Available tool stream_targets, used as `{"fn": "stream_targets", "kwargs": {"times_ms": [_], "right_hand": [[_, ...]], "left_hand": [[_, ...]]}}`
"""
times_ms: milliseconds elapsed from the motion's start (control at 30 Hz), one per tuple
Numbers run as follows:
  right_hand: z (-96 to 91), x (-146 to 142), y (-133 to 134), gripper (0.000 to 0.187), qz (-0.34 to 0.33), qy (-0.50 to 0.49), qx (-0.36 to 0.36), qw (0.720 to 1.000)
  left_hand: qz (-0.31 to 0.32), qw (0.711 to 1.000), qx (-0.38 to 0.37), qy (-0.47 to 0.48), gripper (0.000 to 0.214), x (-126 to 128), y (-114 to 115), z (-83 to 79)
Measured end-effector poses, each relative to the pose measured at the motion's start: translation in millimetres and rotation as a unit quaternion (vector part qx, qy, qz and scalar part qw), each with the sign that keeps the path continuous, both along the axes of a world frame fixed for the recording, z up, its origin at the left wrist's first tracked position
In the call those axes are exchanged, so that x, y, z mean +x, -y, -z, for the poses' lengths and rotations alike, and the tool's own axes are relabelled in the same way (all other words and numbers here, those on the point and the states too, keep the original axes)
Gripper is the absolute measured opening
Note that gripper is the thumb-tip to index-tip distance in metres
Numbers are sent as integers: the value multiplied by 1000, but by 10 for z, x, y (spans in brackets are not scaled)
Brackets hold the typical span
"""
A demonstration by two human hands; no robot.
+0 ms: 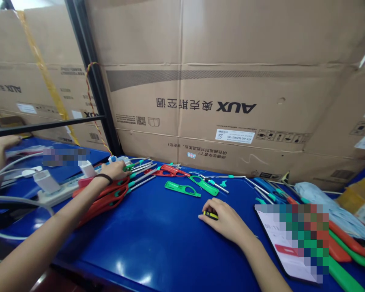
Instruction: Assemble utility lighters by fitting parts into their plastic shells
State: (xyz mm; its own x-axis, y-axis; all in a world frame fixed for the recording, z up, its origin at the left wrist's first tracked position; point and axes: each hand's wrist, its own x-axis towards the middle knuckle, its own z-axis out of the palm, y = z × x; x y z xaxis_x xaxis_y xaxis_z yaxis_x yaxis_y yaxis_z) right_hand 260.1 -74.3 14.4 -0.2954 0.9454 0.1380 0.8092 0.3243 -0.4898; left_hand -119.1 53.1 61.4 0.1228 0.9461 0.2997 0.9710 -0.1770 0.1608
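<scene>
While the left hand (117, 170) lies open on metal rods (142, 179), the right hand (228, 222) clasps a yellow-black tool (211, 215).

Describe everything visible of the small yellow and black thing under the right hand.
The small yellow-and-black object looks like a stubby plastic tool handle, yellow with black bands. Only its left end shows; the right hand curls over the rest. It lies flat on the glossy blue table top, apart from the flat green plastic handle farther back. Any tip is hidden.
</scene>
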Motion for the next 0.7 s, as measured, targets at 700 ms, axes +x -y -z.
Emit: {"fn": "stream_targets", "kwargs": {"times_ms": [700], "right_hand": [[-430, -1206, -665, 40, -61, -595, -185, 780]], "left_hand": [[192, 887, -187, 375, 38, 836, 1047, 90]]}}
